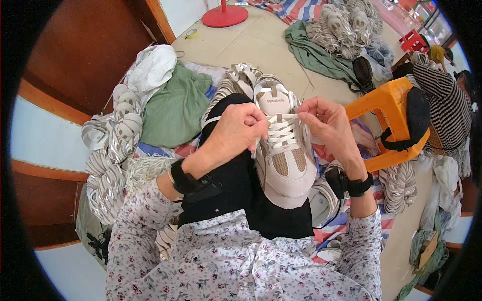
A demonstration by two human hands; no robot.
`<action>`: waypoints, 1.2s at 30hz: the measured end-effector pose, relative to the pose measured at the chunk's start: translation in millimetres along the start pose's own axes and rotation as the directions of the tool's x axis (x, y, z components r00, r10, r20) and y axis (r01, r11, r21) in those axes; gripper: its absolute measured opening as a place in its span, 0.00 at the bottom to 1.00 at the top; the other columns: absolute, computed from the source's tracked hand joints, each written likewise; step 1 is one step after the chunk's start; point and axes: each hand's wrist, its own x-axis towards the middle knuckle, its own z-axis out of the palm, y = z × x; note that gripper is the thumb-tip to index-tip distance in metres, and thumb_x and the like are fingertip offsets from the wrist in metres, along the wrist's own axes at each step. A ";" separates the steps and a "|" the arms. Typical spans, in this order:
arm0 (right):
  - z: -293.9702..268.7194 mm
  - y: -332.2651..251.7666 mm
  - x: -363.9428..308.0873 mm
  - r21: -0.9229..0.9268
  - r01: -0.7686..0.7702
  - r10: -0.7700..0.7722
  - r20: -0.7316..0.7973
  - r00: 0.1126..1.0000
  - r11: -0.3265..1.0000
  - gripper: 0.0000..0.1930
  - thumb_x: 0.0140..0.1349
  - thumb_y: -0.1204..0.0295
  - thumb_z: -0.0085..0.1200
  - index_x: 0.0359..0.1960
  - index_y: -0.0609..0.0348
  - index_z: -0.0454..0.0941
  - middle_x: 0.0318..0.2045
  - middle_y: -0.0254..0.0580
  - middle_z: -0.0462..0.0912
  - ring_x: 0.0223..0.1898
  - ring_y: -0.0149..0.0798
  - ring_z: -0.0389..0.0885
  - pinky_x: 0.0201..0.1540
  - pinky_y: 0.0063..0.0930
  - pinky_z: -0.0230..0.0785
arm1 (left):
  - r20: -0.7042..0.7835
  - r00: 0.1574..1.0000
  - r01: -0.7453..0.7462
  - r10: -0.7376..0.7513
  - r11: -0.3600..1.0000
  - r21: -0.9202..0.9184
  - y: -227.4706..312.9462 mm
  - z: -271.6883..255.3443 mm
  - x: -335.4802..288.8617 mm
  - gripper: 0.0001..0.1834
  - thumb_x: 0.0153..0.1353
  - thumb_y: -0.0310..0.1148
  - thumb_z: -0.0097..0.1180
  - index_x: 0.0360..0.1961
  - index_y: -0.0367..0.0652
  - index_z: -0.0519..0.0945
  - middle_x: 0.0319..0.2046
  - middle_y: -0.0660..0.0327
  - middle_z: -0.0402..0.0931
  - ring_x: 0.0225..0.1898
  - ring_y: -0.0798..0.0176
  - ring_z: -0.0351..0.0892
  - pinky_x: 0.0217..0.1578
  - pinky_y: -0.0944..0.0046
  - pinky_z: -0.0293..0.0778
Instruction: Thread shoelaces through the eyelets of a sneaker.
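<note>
A cream sneaker (289, 174) with tan mesh panels rests on my black-trousered legs, its toe pointing toward me. White flat shoelace (282, 133) crosses its eyelets in several rows. On the left of the tongue, my left hand (240, 127) is closed in a pinch on the lace, with a bit of it hanging below the fingers. At the other side, my right hand (327, 124) pinches a stretch of lace drawn out from the upper eyelets. Both hands are level with the top of the lacing. Fingertips partly hide the lace ends.
Stacked shoe uppers (123, 125) and a bundle of loose laces (145, 173) lie to my left by a green cloth (175, 108). An orange stool (374, 103) stands close on the right. Beyond it sits a person in a striped top (442, 95). More shoe uppers (341, 27) are piled farther off.
</note>
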 end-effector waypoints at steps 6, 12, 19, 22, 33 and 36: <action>-61.5 40.6 8.5 0.468 -0.099 0.188 -0.148 0.971 0.878 0.06 0.64 0.75 0.58 0.41 0.60 0.81 0.25 0.22 0.72 0.19 0.18 0.60 0.20 0.14 0.50 | 0.197 0.980 0.047 -0.023 0.992 -0.116 5.1 -14.3 3.9 0.09 0.66 0.29 0.54 0.41 0.34 0.81 0.26 0.64 0.82 0.16 0.78 0.70 0.16 0.78 0.64; -173.2 90.3 -7.6 0.586 -0.022 0.346 -0.448 0.824 0.810 0.07 0.65 0.77 0.57 0.43 0.61 0.78 0.22 0.26 0.70 0.18 0.21 0.61 0.20 0.16 0.54 | -0.062 0.952 -0.289 0.300 0.946 0.144 -13.1 -10.1 2.8 0.12 0.66 0.27 0.54 0.47 0.32 0.79 0.35 0.60 0.82 0.19 0.75 0.74 0.19 0.75 0.70; -124.6 85.9 -14.6 -0.347 -0.125 -0.004 -0.348 0.937 0.930 0.07 0.63 0.77 0.56 0.40 0.64 0.82 0.31 0.36 0.80 0.28 0.29 0.76 0.31 0.21 0.68 | -0.063 0.952 -0.247 0.301 0.870 0.426 -26.9 -21.9 0.7 0.11 0.64 0.29 0.57 0.42 0.31 0.78 0.35 0.59 0.80 0.21 0.72 0.78 0.20 0.71 0.73; -60.3 46.6 -7.1 -0.389 0.119 -0.193 -0.157 0.969 0.914 0.07 0.60 0.78 0.57 0.40 0.63 0.82 0.36 0.40 0.79 0.32 0.30 0.78 0.34 0.23 0.70 | 0.023 0.987 -0.158 0.158 0.947 0.280 -25.4 -22.4 2.2 0.11 0.64 0.31 0.57 0.38 0.31 0.77 0.30 0.61 0.79 0.20 0.73 0.77 0.19 0.70 0.73; 16.1 -11.5 14.9 -0.457 0.339 -0.300 0.158 0.941 0.823 0.05 0.58 0.79 0.55 0.35 0.65 0.74 0.33 0.47 0.73 0.33 0.44 0.75 0.37 0.37 0.68 | 0.011 0.996 -0.087 0.087 0.965 0.248 -24.4 -26.6 18.5 0.21 0.61 0.43 0.56 0.22 0.35 0.84 0.11 0.63 0.67 0.17 0.70 0.61 0.21 0.67 0.59; 15.2 -12.1 12.2 -0.548 0.409 -0.398 0.146 0.906 0.730 0.05 0.60 0.79 0.55 0.36 0.67 0.73 0.30 0.45 0.74 0.29 0.40 0.77 0.33 0.34 0.70 | 0.072 0.997 0.004 -0.016 0.986 0.167 -23.8 -27.2 20.6 0.18 0.60 0.40 0.57 0.22 0.36 0.84 0.12 0.69 0.64 0.18 0.74 0.58 0.20 0.68 0.55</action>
